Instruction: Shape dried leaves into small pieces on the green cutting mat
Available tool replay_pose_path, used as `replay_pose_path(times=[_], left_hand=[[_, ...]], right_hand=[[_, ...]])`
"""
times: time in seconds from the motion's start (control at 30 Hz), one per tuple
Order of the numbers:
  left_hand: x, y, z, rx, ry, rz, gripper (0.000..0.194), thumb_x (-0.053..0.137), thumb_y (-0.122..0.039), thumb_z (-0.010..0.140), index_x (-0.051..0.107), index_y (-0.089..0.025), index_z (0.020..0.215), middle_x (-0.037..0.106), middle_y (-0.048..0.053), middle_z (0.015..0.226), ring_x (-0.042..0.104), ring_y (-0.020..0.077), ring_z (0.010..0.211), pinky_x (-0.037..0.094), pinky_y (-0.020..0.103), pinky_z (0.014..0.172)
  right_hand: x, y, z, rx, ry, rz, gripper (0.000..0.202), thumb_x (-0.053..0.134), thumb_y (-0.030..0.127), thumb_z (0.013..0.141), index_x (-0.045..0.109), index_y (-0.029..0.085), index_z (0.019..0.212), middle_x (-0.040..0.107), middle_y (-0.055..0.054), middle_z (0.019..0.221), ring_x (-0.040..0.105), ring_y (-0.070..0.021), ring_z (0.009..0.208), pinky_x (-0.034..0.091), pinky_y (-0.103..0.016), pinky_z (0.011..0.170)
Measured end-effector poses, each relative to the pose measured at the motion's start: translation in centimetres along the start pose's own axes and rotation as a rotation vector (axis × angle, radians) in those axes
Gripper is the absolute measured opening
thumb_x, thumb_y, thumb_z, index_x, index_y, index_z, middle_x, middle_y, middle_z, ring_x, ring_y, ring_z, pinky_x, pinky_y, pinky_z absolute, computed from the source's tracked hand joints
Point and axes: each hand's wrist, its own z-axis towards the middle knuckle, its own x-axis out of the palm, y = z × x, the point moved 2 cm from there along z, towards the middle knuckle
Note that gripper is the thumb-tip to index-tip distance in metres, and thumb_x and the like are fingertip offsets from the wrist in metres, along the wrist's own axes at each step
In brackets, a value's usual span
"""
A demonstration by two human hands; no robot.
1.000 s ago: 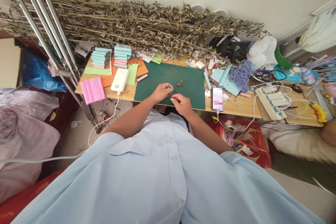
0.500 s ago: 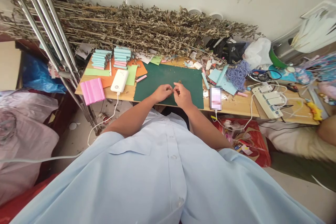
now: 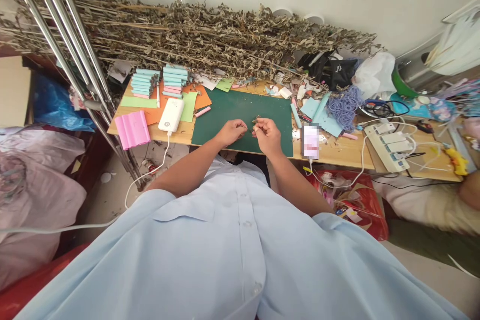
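Over the front of a green mat (image 3: 225, 105) my two hands are held a short way apart. My right hand (image 3: 268, 136) is closed in a pinch on a small brown piece of dried plant (image 3: 257, 121), which pokes out past its fingertips. My left hand (image 3: 232, 133) has its fingers curled together; whatever is between them is hidden or too small to name. A pink paper roll (image 3: 203, 112) lies on the mat's left edge. Blue and pink paper rolls (image 3: 174, 78) are stacked at the back left.
Dried plant stalks (image 3: 195, 35) run along the wall behind the table. A white power bank (image 3: 171, 115) and folded pink paper (image 3: 133, 130) lie left. A phone (image 3: 311, 142), purple yarn (image 3: 343, 105) and a power strip (image 3: 388, 145) lie right. Metal crutches (image 3: 71, 35) lean at the left.
My hands have drawn apart, the right one shifting rightward. The piece of dried plant at its fingertips shows more clearly now. The view has turned slightly.
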Motion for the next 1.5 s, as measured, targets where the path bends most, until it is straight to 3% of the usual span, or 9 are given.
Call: replay_pose_path(times=[0.2, 0.3, 0.37, 0.43, 0.57, 0.77, 1.0, 1.3, 1.5], left_hand=[[-0.3, 0.5, 0.2, 0.046, -0.013, 0.106, 0.016, 0.064, -0.031, 0.081, 0.063, -0.016, 0.085, 0.055, -0.004, 0.058, 0.043, 0.0078, 0.048, 0.031, 0.022, 0.05], [-0.4, 0.6, 0.3, 0.074, -0.006, 0.176, 0.018, 0.064, -0.033, 0.081, 0.064, -0.016, 0.086, 0.056, -0.004, 0.06, 0.045, 0.0082, 0.051, 0.034, 0.022, 0.054], [-0.4, 0.5, 0.3, 0.103, 0.005, 0.223, 0.019, 0.063, -0.033, 0.081, 0.064, -0.015, 0.085, 0.056, -0.004, 0.061, 0.046, 0.0086, 0.054, 0.036, 0.022, 0.056], [-0.4, 0.4, 0.3, 0.123, 0.017, 0.257, 0.019, 0.061, -0.033, 0.081, 0.065, -0.015, 0.086, 0.057, -0.004, 0.062, 0.047, 0.0093, 0.057, 0.036, 0.023, 0.058], [-0.4, 0.1, 0.1, 0.143, 0.016, 0.34, 0.022, 0.059, -0.035, 0.083, 0.066, -0.015, 0.086, 0.058, -0.003, 0.064, 0.047, 0.0108, 0.06, 0.035, 0.024, 0.059], [-0.4, -0.4, 0.0, 0.158, 0.008, 0.412, 0.019, 0.057, -0.029, 0.082, 0.067, -0.014, 0.084, 0.061, -0.001, 0.069, 0.049, 0.0122, 0.066, 0.038, 0.025, 0.065], [-0.2, -0.6, 0.0, 0.137, 0.023, 0.395, 0.017, 0.057, -0.027, 0.081, 0.067, -0.014, 0.084, 0.059, -0.002, 0.067, 0.048, 0.0116, 0.064, 0.039, 0.025, 0.065], [-0.3, -0.6, 0.1, 0.147, 0.022, 0.423, 0.015, 0.057, -0.026, 0.079, 0.067, -0.014, 0.081, 0.059, -0.002, 0.068, 0.047, 0.0116, 0.065, 0.037, 0.025, 0.063], [-0.3, -0.4, 0.0, 0.124, 0.03, 0.363, 0.016, 0.057, -0.027, 0.078, 0.066, -0.015, 0.082, 0.061, -0.002, 0.067, 0.052, 0.0119, 0.064, 0.039, 0.024, 0.063]], right_hand=[[-1.0, 1.6, -3.5, -0.102, 0.281, -0.181, 0.024, 0.067, 0.043, 0.091, 0.071, 0.023, 0.103, 0.072, 0.001, 0.074, 0.061, -0.0138, 0.059, 0.055, -0.03, 0.066], [-0.7, 1.2, -3.9, -0.11, 0.17, -0.254, 0.025, 0.069, 0.044, 0.09, 0.073, 0.022, 0.101, 0.074, -0.002, 0.077, 0.066, -0.0167, 0.065, 0.057, -0.033, 0.072], [-0.5, 0.7, -3.4, -0.111, 0.031, -0.22, 0.028, 0.066, 0.043, 0.092, 0.072, 0.022, 0.109, 0.077, -0.005, 0.091, 0.07, -0.0187, 0.074, 0.059, -0.034, 0.075], [-0.1, 0.4, -2.6, -0.144, -0.022, -0.205, 0.033, 0.062, 0.042, 0.094, 0.068, 0.023, 0.121, 0.077, -0.007, 0.103, 0.072, -0.0199, 0.083, 0.061, -0.035, 0.077], [0.4, 0.5, -1.2, -0.289, 0.031, -0.326, 0.036, 0.055, 0.034, 0.099, 0.062, 0.023, 0.132, 0.076, -0.009, 0.109, 0.073, -0.0224, 0.096, 0.06, -0.038, 0.087], [0.7, 0.9, -0.6, -0.431, 0.129, -0.512, 0.041, 0.048, 0.023, 0.098, 0.058, 0.019, 0.137, 0.074, -0.01, 0.1, 0.071, -0.0246, 0.094, 0.058, -0.041, 0.093], [0.4, 0.3, -0.5, -0.36, 0.017, -0.425, 0.036, 0.052, 0.029, 0.097, 0.058, 0.021, 0.132, 0.073, -0.007, 0.095, 0.07, -0.021, 0.084, 0.06, -0.038, 0.085], [0.5, 0.6, -0.6, -0.45, 0.132, -0.49, 0.036, 0.049, 0.024, 0.098, 0.06, 0.021, 0.132, 0.075, -0.01, 0.103, 0.072, -0.0242, 0.094, 0.06, -0.042, 0.092], [0.3, 0.5, -0.2, -0.323, -0.002, -0.38, 0.033, 0.054, 0.029, 0.096, 0.057, 0.023, 0.128, 0.074, -0.006, 0.095, 0.071, -0.021, 0.083, 0.061, -0.038, 0.082]])
